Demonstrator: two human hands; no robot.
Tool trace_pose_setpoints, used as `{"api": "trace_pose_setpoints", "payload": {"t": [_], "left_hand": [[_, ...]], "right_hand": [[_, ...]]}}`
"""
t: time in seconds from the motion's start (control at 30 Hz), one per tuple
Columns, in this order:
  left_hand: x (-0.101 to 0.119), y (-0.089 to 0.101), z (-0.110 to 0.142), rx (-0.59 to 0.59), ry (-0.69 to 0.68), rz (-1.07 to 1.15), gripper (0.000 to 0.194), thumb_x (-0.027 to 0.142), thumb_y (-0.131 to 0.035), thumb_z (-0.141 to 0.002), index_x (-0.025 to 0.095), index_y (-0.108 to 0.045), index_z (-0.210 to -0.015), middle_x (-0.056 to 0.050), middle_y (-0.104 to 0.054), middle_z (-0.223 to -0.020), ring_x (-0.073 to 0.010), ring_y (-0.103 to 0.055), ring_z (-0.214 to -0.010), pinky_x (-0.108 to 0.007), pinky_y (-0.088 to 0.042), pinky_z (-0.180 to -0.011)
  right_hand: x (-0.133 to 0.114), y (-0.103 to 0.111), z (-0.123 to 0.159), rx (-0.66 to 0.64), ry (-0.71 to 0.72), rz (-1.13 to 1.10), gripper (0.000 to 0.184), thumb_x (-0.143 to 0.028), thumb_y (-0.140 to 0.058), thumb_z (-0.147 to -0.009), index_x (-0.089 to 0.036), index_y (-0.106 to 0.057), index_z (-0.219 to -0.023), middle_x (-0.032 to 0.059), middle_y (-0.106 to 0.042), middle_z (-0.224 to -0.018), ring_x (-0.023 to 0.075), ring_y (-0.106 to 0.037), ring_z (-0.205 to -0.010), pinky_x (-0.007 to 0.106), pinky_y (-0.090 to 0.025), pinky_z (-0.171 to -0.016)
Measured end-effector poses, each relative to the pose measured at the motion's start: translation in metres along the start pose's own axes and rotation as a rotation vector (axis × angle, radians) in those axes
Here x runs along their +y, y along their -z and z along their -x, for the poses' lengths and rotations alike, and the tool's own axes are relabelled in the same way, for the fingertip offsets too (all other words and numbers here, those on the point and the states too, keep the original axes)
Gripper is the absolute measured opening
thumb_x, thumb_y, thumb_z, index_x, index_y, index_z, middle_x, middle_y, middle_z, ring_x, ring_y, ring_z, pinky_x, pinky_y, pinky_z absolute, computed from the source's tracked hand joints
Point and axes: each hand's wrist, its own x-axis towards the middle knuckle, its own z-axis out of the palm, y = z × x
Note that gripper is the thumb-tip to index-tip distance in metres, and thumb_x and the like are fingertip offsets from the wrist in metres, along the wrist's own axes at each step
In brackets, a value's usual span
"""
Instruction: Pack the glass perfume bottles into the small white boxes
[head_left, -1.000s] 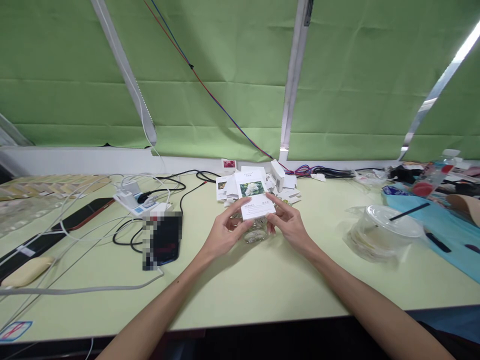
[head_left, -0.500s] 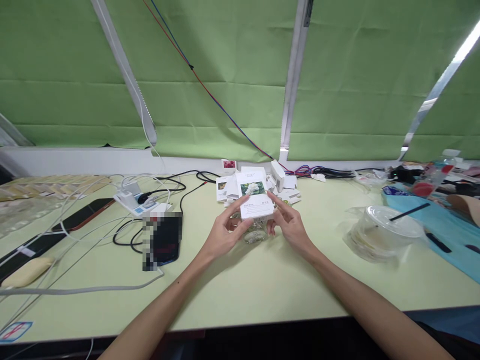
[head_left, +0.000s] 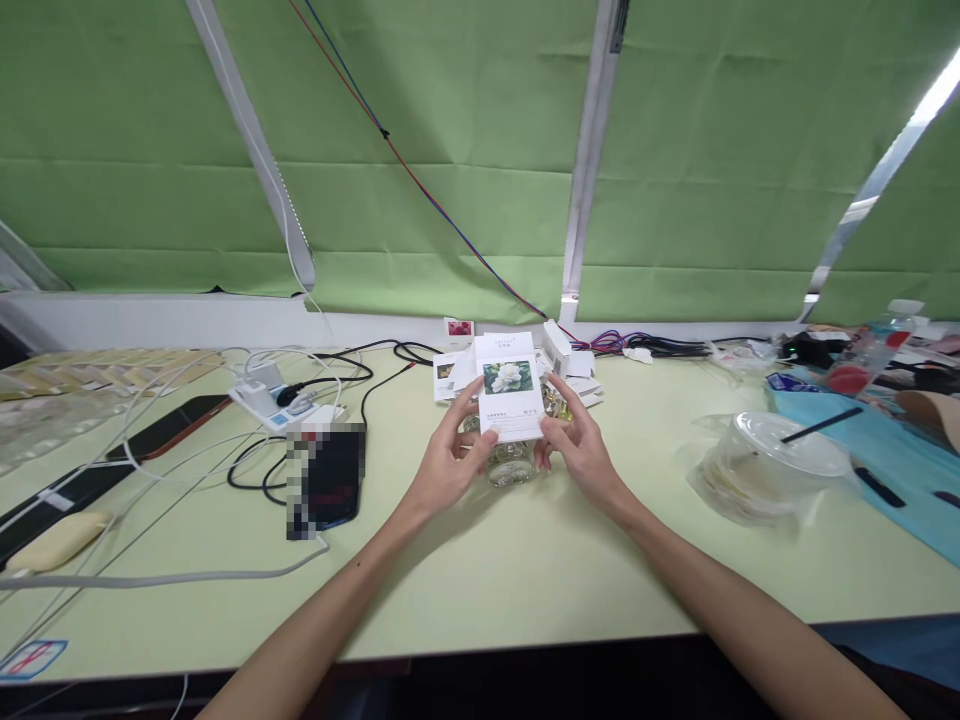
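Note:
A small white cardboard box (head_left: 511, 400) with a white-flower picture and printed text is held between both hands over the middle of the table. My left hand (head_left: 448, 460) grips its left edge, thumb at the lower corner and index finger along the side. On the opposite edge, my right hand (head_left: 576, 440) grips with thumb low and index finger raised along the side. Just below the box stands a clear glass container (head_left: 511, 468), partly hidden by the box and fingers. Behind lies a pile of similar white boxes (head_left: 556, 347), some with flower pictures.
Left of my hands lie a phone (head_left: 337, 480), a power strip (head_left: 274, 405) and loose cables. A lidded plastic cup with a straw (head_left: 787, 445) stands in a clear bag at right, beside a light-blue sheet (head_left: 900, 470). Green fabric (head_left: 442, 240) hangs behind the table.
The box has tilted so its printed face shows more fully, and the fingers have shifted along its sides. The barcoded end, visible half a second ago, is now out of sight.

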Motion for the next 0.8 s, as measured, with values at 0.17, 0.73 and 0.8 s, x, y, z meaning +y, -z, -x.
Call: {"api": "trace_pose_setpoints", "payload": {"t": [0.17, 0.73, 0.8], "left_hand": [[-0.0041, -0.0005, -0.0032, 0.092, 0.029, 0.074, 0.07, 0.049, -0.064, -0.091, 0.033, -0.028, -0.148, -0.006, -0.058, -0.117, -0.0014, -0.05, -0.048, -0.018, -0.044, -0.043], [0.0004, 0.0042, -0.0053, 0.096, 0.192, 0.249, 0.056, 0.058, -0.068, -0.084, 0.019, -0.056, -0.122, 0.003, -0.059, -0.065, -0.0052, -0.041, -0.039, -0.016, -0.026, -0.035], [0.0023, 0.0041, -0.005, 0.108, 0.219, 0.29, 0.058, 0.058, -0.073, -0.08, 0.019, -0.056, -0.121, 0.003, -0.058, -0.064, -0.0055, -0.041, -0.04, -0.015, -0.027, -0.035]], "right_hand": [[0.0008, -0.0007, 0.0006, 0.017, 0.018, 0.002, 0.07, -0.048, -0.064, -0.091, -0.021, -0.033, -0.148, -0.0058, -0.063, -0.059, 0.0147, -0.059, -0.049, 0.027, -0.047, -0.049], [-0.0002, 0.0002, 0.0048, -0.059, 0.032, 0.035, 0.064, -0.05, -0.062, -0.091, -0.023, -0.038, -0.144, -0.0059, -0.063, -0.062, 0.0147, -0.057, -0.053, 0.029, -0.047, -0.055], [0.001, 0.0, 0.0039, -0.034, 0.031, 0.033, 0.061, -0.052, -0.058, -0.093, -0.023, -0.04, -0.142, -0.0049, -0.064, -0.064, 0.0144, -0.058, -0.053, 0.029, -0.047, -0.053]]}}
